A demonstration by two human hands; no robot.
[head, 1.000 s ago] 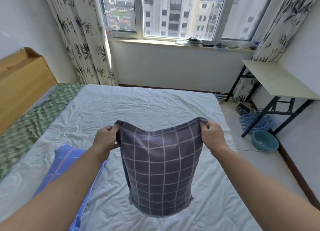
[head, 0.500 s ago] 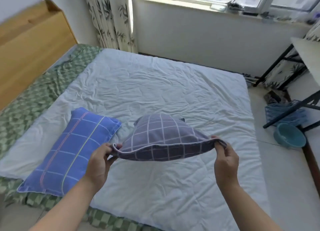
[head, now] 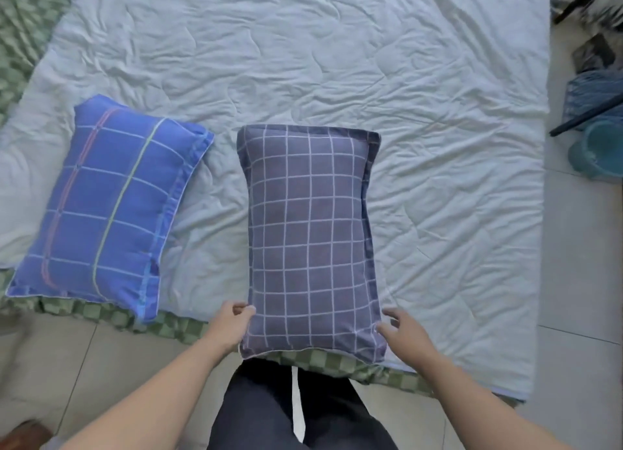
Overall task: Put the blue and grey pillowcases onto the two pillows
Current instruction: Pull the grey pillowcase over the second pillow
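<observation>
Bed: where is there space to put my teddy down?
The white quilt is bare beyond both pillows and to the right of the grey pillow. A narrow strip lies between it and the blue pillow. The near edge is crowded: left hand, right hand.

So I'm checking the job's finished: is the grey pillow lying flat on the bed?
Yes. The grey pillow lies flat on the white quilt, fully cased.

A bed [head: 438, 146] spread with a white quilt carries a blue pillow [head: 111, 200] beside a grey pillow [head: 310, 234].
</observation>
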